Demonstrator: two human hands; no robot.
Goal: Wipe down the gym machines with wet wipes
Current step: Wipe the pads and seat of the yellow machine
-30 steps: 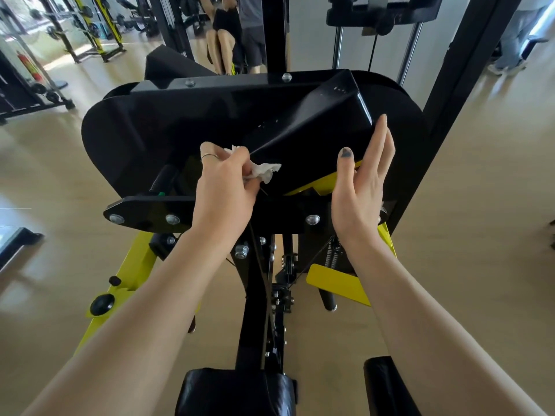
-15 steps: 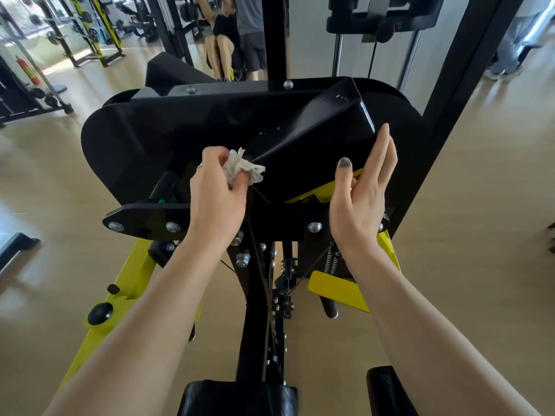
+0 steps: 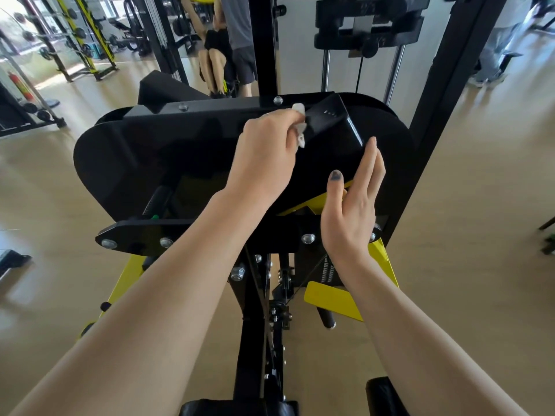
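Gym floor surrounds the black machine (image 3: pixel 186 157). Left hand (image 3: pixel 267 154) pinches the wet wipe (image 3: pixel 300 123) at its top edge; right hand (image 3: pixel 353 205), fingers straight together, steadies. Press firmly, overlap strokes.

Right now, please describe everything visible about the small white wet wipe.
The small white wet wipe is crumpled and looks like soft, thin cloth. The left hand grips it; only two tips show past the fingers. It presses against the slanted glossy black metal plate near the machine's top bar. Most of it is hidden.

Pale wood floor (image 3: pixel 468 205) (glossy), weight racks (image 3: pixel 75 40) behind.
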